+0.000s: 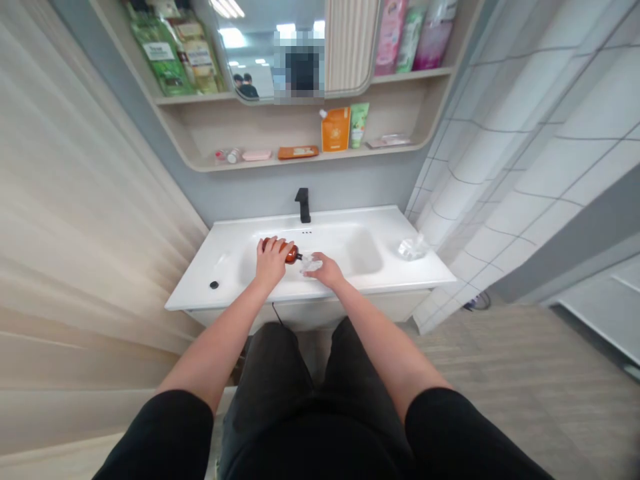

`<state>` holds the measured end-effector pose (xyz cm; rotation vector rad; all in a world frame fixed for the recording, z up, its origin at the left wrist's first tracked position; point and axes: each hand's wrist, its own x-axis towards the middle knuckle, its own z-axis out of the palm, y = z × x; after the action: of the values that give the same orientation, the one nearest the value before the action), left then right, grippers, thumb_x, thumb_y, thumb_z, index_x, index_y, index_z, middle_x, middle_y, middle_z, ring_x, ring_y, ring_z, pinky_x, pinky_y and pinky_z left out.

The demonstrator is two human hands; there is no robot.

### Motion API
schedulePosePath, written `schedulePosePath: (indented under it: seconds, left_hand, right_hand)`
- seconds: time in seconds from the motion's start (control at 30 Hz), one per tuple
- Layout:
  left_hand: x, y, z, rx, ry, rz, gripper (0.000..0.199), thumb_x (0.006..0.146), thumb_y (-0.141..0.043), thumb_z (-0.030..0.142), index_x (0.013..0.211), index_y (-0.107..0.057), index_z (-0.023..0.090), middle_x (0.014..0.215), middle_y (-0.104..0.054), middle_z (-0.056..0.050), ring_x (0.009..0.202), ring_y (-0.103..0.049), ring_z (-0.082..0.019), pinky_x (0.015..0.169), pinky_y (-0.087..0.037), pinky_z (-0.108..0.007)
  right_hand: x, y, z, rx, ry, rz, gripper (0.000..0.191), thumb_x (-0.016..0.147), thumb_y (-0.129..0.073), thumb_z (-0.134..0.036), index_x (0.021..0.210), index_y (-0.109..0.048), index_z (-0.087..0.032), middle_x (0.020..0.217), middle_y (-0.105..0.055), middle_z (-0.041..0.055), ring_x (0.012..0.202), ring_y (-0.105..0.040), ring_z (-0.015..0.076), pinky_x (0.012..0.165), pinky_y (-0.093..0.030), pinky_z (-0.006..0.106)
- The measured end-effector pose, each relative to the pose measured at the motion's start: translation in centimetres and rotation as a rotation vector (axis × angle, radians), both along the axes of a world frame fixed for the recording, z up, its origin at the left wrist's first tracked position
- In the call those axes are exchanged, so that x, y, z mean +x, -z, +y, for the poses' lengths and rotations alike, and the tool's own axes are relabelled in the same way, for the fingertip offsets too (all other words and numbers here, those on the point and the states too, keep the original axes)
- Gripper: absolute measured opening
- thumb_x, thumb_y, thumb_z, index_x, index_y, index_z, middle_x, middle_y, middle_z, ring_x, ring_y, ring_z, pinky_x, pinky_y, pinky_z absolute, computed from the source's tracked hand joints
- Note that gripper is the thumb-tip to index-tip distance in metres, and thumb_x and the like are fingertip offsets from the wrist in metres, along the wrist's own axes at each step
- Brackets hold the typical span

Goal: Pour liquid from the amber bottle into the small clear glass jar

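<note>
My left hand is wrapped round an amber bottle, held on its side over the sink. Its dark neck points right, at a whitish, partly see-through crumpled piece. That piece is pinched in the fingers of my right hand, close against the bottle's mouth; whether it is tissue or plastic I cannot make out. On the left of the white counter lies a small round black piece. A crumpled clear-white wad rests on the counter's right end.
Behind the sink stands a black faucet. Above it, a wall cabinet with a mirror holds several bottles, an orange pouch and a green tube. A beige curtain hangs at left, a white grid-patterned curtain at right.
</note>
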<state>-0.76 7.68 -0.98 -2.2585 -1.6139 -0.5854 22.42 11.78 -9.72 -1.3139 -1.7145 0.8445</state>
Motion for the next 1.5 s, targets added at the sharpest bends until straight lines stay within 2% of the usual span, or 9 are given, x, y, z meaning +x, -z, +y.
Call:
schedulePosePath:
  seconds: [0.2, 0.43, 0.77, 1.33, 1.5]
  left_hand:
    - [-0.1, 0.16, 0.26, 0.021, 0.008, 0.01, 0.062, 0.1, -0.047, 0.013, 0.157, -0.063, 0.032, 0.158, -0.065, -0.012, 0.156, -0.046, -0.038, 0.135, -0.02, -0.066]
    - [-0.21, 0.15, 0.35, 0.014, 0.009, 0.004, 0.063, 0.099, -0.048, 0.013, 0.157, -0.062, 0.033, 0.16, -0.064, -0.012, 0.157, -0.045, -0.037, 0.135, -0.018, -0.066]
    - [-0.2, 0.1, 0.48, 0.023, 0.018, 0.006, 0.061, 0.101, -0.047, 0.015, 0.157, -0.063, 0.033, 0.159, -0.065, -0.012, 0.157, -0.046, -0.037, 0.135, -0.019, -0.066]
    - [-0.21, -0.41, 0.38, 0.013, 0.023, -0.004, 0.063, 0.099, -0.049, 0.014, 0.158, -0.062, 0.033, 0.159, -0.064, -0.013, 0.158, -0.045, -0.037, 0.137, -0.017, -0.066]
    - [-0.27, -0.76, 0.32, -0.004, 0.027, -0.011, 0.063, 0.099, -0.049, 0.015, 0.158, -0.062, 0.033, 0.159, -0.064, -0.013, 0.159, -0.043, -0.037, 0.137, -0.016, -0.065]
  right_hand:
    - [0.0, -0.3, -0.18, -0.001, 0.005, -0.001, 0.08, 0.063, -0.105, -0.042, 0.133, -0.071, -0.03, 0.124, -0.08, 0.0039, 0.112, -0.077, 0.0288, 0.107, -0.059, 0.046]
    - [0.09, -0.31, -0.22, -0.004, 0.002, 0.002, 0.079, 0.063, -0.104, -0.041, 0.134, -0.071, -0.03, 0.124, -0.08, 0.0038, 0.108, -0.078, 0.0272, 0.103, -0.06, 0.042]
    - [0.06, -0.34, -0.21, 0.011, -0.001, 0.005, 0.078, 0.062, -0.105, -0.04, 0.132, -0.072, -0.03, 0.125, -0.08, 0.0044, 0.116, -0.077, 0.0299, 0.109, -0.058, 0.045]
    - [0.11, -0.68, -0.48, -0.001, -0.011, 0.016, 0.076, 0.064, -0.104, -0.04, 0.132, -0.071, -0.03, 0.125, -0.08, 0.0031, 0.11, -0.077, 0.0267, 0.105, -0.06, 0.042]
    - [0.09, -0.81, -0.51, -0.01, 0.004, 0.006, 0.078, 0.062, -0.105, -0.04, 0.131, -0.071, -0.03, 0.126, -0.08, 0.0039, 0.111, -0.077, 0.0282, 0.106, -0.06, 0.043]
